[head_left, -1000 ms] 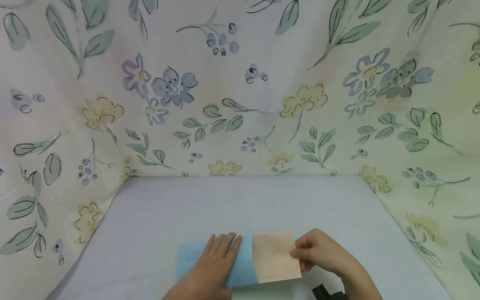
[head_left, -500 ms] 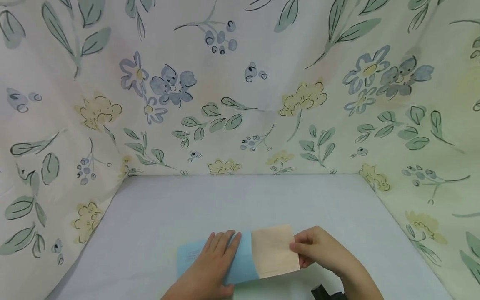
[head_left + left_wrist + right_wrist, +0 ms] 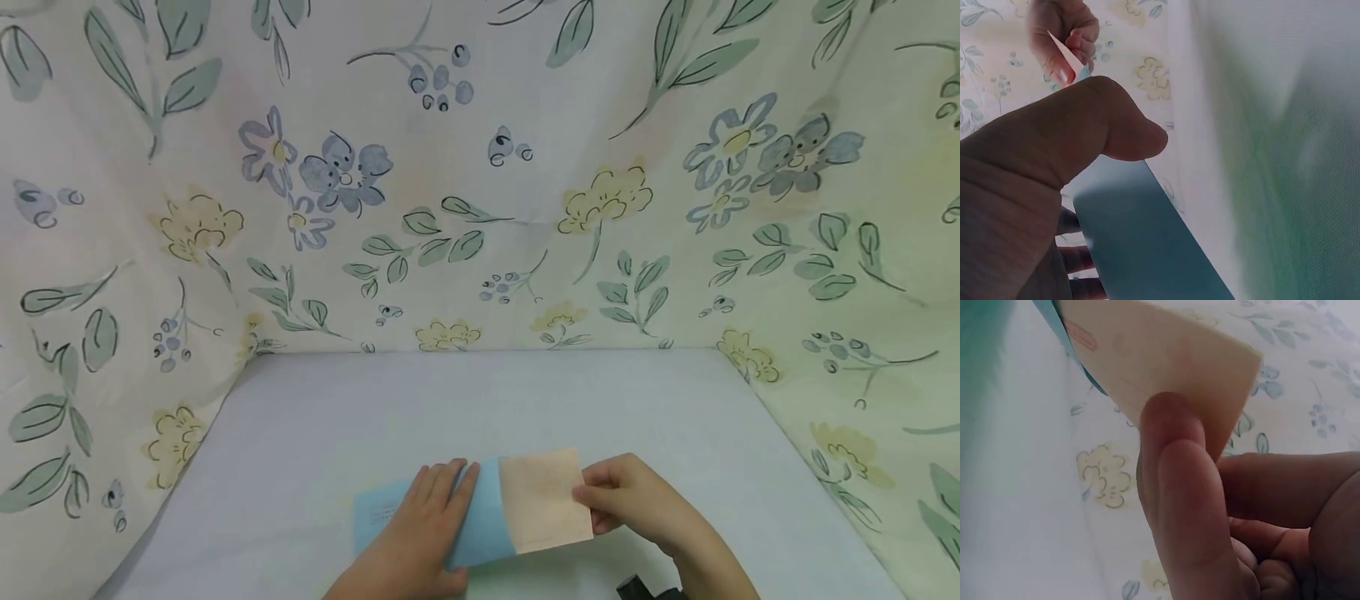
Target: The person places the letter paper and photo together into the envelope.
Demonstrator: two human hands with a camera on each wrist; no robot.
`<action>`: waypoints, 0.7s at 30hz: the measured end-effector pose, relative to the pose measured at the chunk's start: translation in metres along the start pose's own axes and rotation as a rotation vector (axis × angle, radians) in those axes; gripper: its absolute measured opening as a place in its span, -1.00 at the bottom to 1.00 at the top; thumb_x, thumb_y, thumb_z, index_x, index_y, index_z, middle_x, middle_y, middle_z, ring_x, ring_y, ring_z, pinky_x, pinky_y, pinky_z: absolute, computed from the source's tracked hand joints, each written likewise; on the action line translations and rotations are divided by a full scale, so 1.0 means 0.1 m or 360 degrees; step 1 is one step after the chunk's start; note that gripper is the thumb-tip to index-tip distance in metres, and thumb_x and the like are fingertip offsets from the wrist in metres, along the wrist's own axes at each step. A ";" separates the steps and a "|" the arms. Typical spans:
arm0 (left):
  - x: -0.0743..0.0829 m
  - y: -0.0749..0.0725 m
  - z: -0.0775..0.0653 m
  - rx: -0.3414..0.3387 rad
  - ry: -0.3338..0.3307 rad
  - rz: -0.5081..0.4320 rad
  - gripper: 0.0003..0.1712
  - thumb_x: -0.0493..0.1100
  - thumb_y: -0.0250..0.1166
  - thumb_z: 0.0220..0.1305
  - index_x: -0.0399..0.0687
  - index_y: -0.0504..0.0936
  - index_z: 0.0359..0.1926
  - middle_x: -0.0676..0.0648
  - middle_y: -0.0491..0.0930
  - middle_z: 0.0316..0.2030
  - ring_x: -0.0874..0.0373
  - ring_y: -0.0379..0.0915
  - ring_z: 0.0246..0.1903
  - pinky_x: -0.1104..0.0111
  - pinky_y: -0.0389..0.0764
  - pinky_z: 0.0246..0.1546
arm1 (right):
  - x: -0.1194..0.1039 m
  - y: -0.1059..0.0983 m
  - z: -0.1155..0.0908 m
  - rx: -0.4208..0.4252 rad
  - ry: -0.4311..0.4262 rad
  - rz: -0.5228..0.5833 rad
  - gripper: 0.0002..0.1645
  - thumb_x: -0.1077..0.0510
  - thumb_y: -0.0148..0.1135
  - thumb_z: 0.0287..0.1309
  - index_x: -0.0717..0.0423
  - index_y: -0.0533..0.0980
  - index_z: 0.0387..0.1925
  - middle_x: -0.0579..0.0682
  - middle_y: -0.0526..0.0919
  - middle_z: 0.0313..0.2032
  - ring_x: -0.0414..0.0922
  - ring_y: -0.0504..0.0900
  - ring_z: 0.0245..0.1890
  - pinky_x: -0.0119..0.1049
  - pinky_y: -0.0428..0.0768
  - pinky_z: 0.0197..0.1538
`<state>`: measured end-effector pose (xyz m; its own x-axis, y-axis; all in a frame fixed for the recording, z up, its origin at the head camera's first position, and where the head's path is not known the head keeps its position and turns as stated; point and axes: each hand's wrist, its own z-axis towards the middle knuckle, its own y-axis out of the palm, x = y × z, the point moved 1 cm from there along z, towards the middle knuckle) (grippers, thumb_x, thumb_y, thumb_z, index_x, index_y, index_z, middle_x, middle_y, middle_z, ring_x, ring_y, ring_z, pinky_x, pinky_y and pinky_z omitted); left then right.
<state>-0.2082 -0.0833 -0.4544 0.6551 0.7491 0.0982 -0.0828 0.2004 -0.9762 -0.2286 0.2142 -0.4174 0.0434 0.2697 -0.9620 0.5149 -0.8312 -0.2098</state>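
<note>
A light blue paper sleeve [image 3: 480, 521] with a curved right edge lies at an angle near the front of the table, small print faintly visible on its left part. Out of its right end reaches a cream card [image 3: 543, 500]; in the right wrist view this cream card [image 3: 1166, 356] carries a reddish printed mark. My left hand [image 3: 423, 525] lies across the sleeve and holds it, fingers over the top and thumb at the near edge. In the left wrist view the blue underside [image 3: 1141, 231] shows between thumb and fingers. My right hand [image 3: 630, 500] pinches the card's right end between thumb and fingers.
A white cloth-like surface [image 3: 480, 408] covers the table. Floral fabric [image 3: 480, 275] hangs behind and along both sides. A black device part [image 3: 637, 588] sits at my right wrist.
The right end of the card and sleeve has tilted slightly up, away from me. My right hand has shifted a little to the left with it; my left hand barely moves.
</note>
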 end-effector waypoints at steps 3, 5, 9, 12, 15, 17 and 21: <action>0.00 0.00 0.00 0.0035 0.0007 0.0023 0.30 0.14 0.42 -0.26 -0.21 -0.06 0.45 -0.19 0.09 0.31 -0.06 0.00 0.27 0.04 0.13 0.26 | 0.01 0.01 0.02 -0.0063 0.0006 0.0104 -0.73 0.16 0.13 0.26 0.36 0.56 -0.27 0.12 0.64 -0.43 0.01 0.66 -0.42 -0.13 0.64 -0.26; 0.00 0.00 0.00 0.0020 0.0001 0.0018 0.30 0.14 0.42 -0.25 -0.20 -0.07 0.45 -0.17 0.07 0.32 -0.06 -0.01 0.26 0.03 0.14 0.26 | 0.01 0.00 0.02 -0.0116 -0.0003 0.0167 -0.73 0.20 0.09 0.29 0.35 0.56 -0.15 0.21 0.67 -0.31 0.09 0.67 -0.30 -0.11 0.63 -0.20; 0.01 0.00 -0.01 -0.0022 -0.0010 -0.0013 0.31 0.14 0.43 -0.20 -0.13 -0.13 0.47 -0.12 0.01 0.35 -0.02 -0.05 0.28 0.05 0.12 0.27 | 0.00 -0.06 0.00 -0.0147 -0.0045 0.0169 -0.71 0.21 0.05 0.30 0.35 0.54 -0.08 0.25 0.66 -0.29 0.13 0.66 -0.29 -0.09 0.62 -0.19; 0.01 -0.01 0.00 -0.0017 -0.0007 -0.0015 0.32 0.14 0.43 -0.20 -0.10 -0.15 0.48 -0.11 -0.01 0.37 0.00 -0.07 0.30 0.07 0.10 0.28 | 0.00 -0.11 -0.02 -0.0157 -0.0062 0.0172 -0.70 0.22 0.05 0.31 0.36 0.53 -0.06 0.27 0.65 -0.28 0.14 0.66 -0.29 -0.07 0.62 -0.18; 0.01 -0.01 0.00 -0.0006 0.0000 -0.0007 0.35 0.16 0.45 -0.21 -0.12 -0.16 0.48 -0.14 0.00 0.36 -0.03 -0.07 0.31 0.03 0.09 0.28 | 0.02 -0.14 -0.02 -0.0179 -0.0066 0.0204 -0.69 0.23 0.05 0.30 0.39 0.51 -0.04 0.28 0.65 -0.26 0.16 0.66 -0.28 -0.06 0.62 -0.18; 0.01 0.00 0.01 0.0000 0.0010 0.0009 0.36 0.19 0.45 -0.21 -0.14 -0.16 0.47 -0.17 0.02 0.35 -0.06 -0.05 0.30 0.01 0.11 0.28 | 0.03 -0.14 -0.01 -0.0193 -0.0062 0.0255 -0.66 0.24 0.04 0.31 0.42 0.48 0.00 0.30 0.64 -0.23 0.18 0.66 -0.25 -0.06 0.62 -0.18; 0.00 0.00 0.02 -0.0008 0.0023 0.0012 0.37 0.23 0.46 -0.21 -0.16 -0.14 0.47 -0.18 0.05 0.34 -0.07 0.00 0.28 0.00 0.14 0.27 | 0.03 -0.12 0.00 -0.0194 -0.0047 0.0325 -0.63 0.25 0.04 0.31 0.47 0.44 0.03 0.31 0.63 -0.20 0.19 0.66 -0.25 -0.06 0.63 -0.22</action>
<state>-0.2098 -0.0822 -0.4539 0.6652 0.7415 0.0879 -0.0842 0.1915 -0.9779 -0.2345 0.2251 -0.4172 0.1332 0.0865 -0.9873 0.5978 -0.8016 0.0104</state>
